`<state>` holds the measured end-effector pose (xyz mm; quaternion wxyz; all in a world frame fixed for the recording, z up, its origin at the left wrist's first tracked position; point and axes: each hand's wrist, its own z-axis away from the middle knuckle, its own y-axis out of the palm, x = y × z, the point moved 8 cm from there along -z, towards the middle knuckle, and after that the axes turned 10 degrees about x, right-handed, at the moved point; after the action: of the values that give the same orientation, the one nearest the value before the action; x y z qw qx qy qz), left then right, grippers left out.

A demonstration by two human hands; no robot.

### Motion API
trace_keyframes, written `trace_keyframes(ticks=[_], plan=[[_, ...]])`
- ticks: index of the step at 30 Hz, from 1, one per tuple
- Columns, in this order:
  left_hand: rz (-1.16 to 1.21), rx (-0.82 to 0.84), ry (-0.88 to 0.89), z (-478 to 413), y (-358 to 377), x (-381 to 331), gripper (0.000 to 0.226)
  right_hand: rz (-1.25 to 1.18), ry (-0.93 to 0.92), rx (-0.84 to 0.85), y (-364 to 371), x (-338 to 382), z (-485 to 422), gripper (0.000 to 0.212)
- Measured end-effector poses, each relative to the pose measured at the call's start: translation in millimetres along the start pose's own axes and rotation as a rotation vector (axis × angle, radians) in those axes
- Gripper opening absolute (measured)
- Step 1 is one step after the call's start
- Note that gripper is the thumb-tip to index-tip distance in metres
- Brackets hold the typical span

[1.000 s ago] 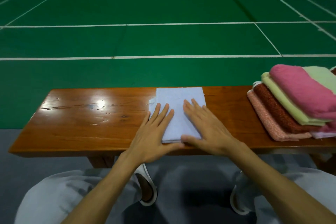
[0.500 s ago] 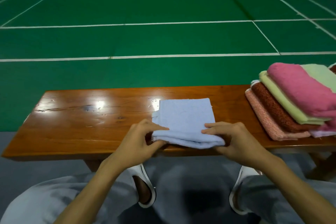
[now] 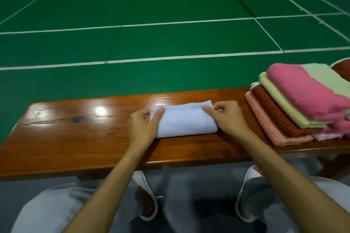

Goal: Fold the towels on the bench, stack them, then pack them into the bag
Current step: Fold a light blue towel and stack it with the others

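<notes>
The left hand and the right hand are each pinching a far corner of the light blue towel, with a thumb pressing on top and the fingers curling at the edge. Both hands are therefore clamping on the cloth and sitting apart, with the towel's width between them. The towel is lying flat on the wooden bench, directly between the 2 hands. Its rounded fold is running along the side nearer the wrists and its loose edges are lying on the far side by the thumbs. Gripping both corners at once is probably lining up the layers and stopping them sliding, so the fold is coming out square. I am judging this as 1 fold being finished, with stacking not yet done. Off to the right of the right hand, a pile of other towels is resting on the same bench, with a pink towel lying on top of pale green, dark red and salmon layers. Only bare wood is showing between the right hand and that pile, so nothing is blocking a move that way. No bag is showing anywhere in view. Beyond the fingertips the green court floor is stretching away.
</notes>
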<state>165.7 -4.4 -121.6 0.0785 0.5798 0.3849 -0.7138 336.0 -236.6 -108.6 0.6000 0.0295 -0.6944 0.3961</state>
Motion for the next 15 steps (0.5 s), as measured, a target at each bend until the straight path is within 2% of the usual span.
trace_keyframes(ticks=[3,7,9,11,13,15], plan=[[-0.099,-0.083,-0.061,-8,-3,-1,0.049,0.122,0.056,-0.073,6,-6,-6,0.049],[-0.288,-0.17,-0.051,-3,-10,-10,0.041,0.27,0.069,-0.15,1,5,2,0.037],[-0.399,-0.259,0.056,8,-14,-28,0.039,0.338,0.063,-0.213,-4,17,10,0.031],[-0.492,-0.28,0.223,20,-7,-53,0.039,0.437,-0.045,-0.257,-4,34,17,0.034],[-0.556,-0.179,0.431,28,16,-73,0.038,0.516,-0.268,-0.232,10,57,24,0.043],[-0.615,-0.032,0.576,35,43,-81,0.043,0.58,-0.446,-0.115,35,70,26,0.049]])
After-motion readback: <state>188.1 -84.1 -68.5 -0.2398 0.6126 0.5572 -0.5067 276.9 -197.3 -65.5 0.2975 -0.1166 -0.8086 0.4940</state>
